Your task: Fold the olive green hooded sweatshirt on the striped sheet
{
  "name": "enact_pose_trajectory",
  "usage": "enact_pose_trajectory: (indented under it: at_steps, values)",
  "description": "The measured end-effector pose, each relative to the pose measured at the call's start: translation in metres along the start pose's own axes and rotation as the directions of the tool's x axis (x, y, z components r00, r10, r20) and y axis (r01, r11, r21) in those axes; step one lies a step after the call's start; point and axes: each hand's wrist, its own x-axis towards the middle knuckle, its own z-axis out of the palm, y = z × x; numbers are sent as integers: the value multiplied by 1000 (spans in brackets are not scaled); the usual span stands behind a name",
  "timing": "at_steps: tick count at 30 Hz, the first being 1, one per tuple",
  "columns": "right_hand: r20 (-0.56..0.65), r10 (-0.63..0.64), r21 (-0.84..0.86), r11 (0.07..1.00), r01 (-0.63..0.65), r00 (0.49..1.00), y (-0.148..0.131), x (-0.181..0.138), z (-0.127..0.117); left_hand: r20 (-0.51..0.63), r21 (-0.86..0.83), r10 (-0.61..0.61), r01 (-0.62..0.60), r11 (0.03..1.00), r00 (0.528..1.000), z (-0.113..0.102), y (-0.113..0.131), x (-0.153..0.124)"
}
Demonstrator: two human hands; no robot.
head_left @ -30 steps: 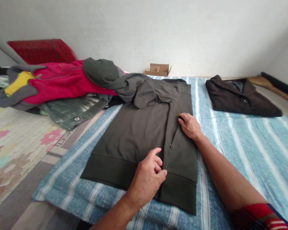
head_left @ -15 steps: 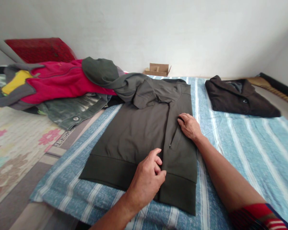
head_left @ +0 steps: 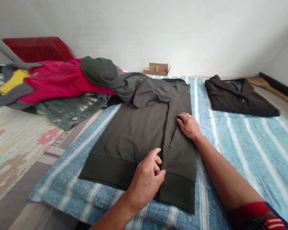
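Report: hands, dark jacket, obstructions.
Right hand on dark jacket, by pocket. Left hand over hem, contact unclear. Jacket spread on striped sheet. In the way: perhaps pink jacket, under one sleeve.

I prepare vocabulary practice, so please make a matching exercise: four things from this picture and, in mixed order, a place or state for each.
1. Dark jacket
2. Brown garment
3. Cardboard box
4. Right hand

A. Open, near the white wall
B. Folded, at right
C. By the pocket opening
D. One sleeve over the pink top

1-D, 2-B, 3-A, 4-C
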Motion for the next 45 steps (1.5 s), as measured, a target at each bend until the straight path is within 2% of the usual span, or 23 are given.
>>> enact_pose_trajectory:
  at_steps: [16, 45]
  values:
    - [-27, -11, 1, 1000, 11, 1000, 0, 0, 0, 2, -10, 5, -5, 1000, 1000, 0, -2, 1]
    - [-31, 5, -13, 1000, -6, 999, -1, -1, 0, -19, 41, 81, -81, 996, 996, -2, -3, 1]
